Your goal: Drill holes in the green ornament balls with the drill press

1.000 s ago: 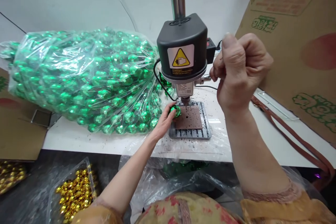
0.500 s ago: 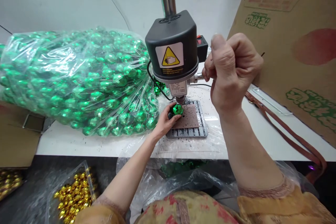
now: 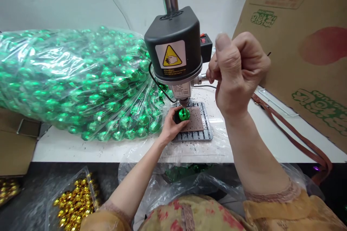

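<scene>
Left hand: closed in a pinch on 1 faceted green bead, which is held down on the brown pad of the slotted base plate, directly beneath the chuck of the bench drill.

Right hand: clenched in a fist at 3 o'clock of the drill head and wrapped about the feed lever, of which only a short metal stub is seen between fist and housing.

The chuck is shown just above the bead, touching it or nearly so. The bit itself is hidden, so whether the bead is entered cannot be told.

At 9 o'clock of the drill, a large clear bag of green beads is laid on the white table, its near end close beside the left hand. At 7 o'clock, below the table edge, a smaller bag of gold beads is seen. At 2 o'clock a cardboard box is leaned, and a brown strap is trailed along the table beneath it.

Progress, as judged: the bead is placed and steadied and the lever is gripped, so positioning is taken as done. The drilling of this 1 bead is judged to be under way or not yet finished. Dark specks scattered about the base plate are read as drilling debris. Whether the bagged beads are drilled cannot be told.
</scene>
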Tool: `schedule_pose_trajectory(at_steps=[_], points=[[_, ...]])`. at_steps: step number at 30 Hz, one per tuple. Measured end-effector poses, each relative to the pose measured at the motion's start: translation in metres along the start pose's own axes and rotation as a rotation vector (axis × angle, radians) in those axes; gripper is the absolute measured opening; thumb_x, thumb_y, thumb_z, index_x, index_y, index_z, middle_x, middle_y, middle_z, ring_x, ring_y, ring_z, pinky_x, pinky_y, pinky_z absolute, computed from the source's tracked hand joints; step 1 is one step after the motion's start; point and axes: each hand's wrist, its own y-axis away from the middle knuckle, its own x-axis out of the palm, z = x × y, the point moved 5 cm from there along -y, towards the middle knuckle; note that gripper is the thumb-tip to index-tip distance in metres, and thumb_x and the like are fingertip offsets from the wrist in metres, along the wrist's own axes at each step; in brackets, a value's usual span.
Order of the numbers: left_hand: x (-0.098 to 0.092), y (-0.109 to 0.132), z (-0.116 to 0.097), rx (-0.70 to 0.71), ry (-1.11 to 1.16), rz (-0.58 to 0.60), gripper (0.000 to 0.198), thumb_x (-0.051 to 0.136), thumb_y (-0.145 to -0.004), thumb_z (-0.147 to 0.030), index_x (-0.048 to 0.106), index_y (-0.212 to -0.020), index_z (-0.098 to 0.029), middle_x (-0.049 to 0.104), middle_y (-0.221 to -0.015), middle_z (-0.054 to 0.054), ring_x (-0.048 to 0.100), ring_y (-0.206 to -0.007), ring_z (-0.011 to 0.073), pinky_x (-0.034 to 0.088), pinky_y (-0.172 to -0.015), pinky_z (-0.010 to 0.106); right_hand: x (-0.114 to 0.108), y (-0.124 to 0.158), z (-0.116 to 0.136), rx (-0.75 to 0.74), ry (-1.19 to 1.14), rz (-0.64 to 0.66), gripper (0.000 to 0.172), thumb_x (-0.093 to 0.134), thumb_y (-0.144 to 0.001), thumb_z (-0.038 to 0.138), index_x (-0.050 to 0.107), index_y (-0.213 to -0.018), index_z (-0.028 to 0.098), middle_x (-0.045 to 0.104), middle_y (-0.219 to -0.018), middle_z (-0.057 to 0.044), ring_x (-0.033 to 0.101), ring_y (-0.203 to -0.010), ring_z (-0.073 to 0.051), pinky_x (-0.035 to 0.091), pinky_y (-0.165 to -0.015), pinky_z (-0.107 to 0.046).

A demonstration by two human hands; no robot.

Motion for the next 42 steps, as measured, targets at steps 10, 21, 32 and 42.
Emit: schedule_pose_trajectory(at_steps=[10,21,32,42], points=[[-0.001,0.002,-0.005,0.035,-0.031,0.024,0.061,0.083,-0.080,-0.048,0.062,-0.133,-0.023,0.063,-0.131,0.011,0.060,-0.126,0.0301,0.049,-0.109,0.047,0.001,-0.001,0.001,-0.043,0.004,0.004,0.044,0.060,-0.096,0.023,0.031,-0.064,0.021,0.028,-0.055,0.008,0.038,-0.044,-0.002,0.030,-0.048,-0.024],[0.009,0.008,0.005,-0.104,0.161,-0.063,0.066,0.081,-0.082,-0.052,0.054,-0.133,-0.021,0.067,-0.127,0.012,0.065,-0.119,0.0267,0.052,-0.106,0.045,0.000,0.000,-0.001,-0.045,0.047,-0.010,0.050,0.066,-0.092,0.042,0.030,-0.063,0.023,0.030,-0.054,0.008,0.033,-0.043,-0.005,0.030,-0.048,-0.027],[0.016,0.009,-0.008,-0.073,0.045,-0.023,0.053,0.081,-0.081,-0.046,0.059,-0.123,-0.023,0.069,-0.117,0.007,0.067,-0.107,0.0244,0.054,-0.097,0.041,0.005,-0.017,-0.008,0.026,-0.004,-0.003,0.048,0.066,-0.091,0.018,0.031,-0.058,0.025,0.031,-0.049,0.008,0.026,-0.038,-0.007,0.021,-0.039,-0.032],[0.017,0.011,-0.004,-0.062,0.069,-0.073,0.056,0.084,-0.078,-0.045,0.059,-0.122,-0.021,0.068,-0.117,0.009,0.066,-0.110,0.0261,0.053,-0.099,0.043,-0.007,0.019,-0.004,-0.118,-0.053,-0.040,0.051,0.063,-0.092,0.021,0.027,-0.058,0.022,0.025,-0.050,0.006,0.028,-0.041,-0.008,0.020,-0.045,-0.033]])
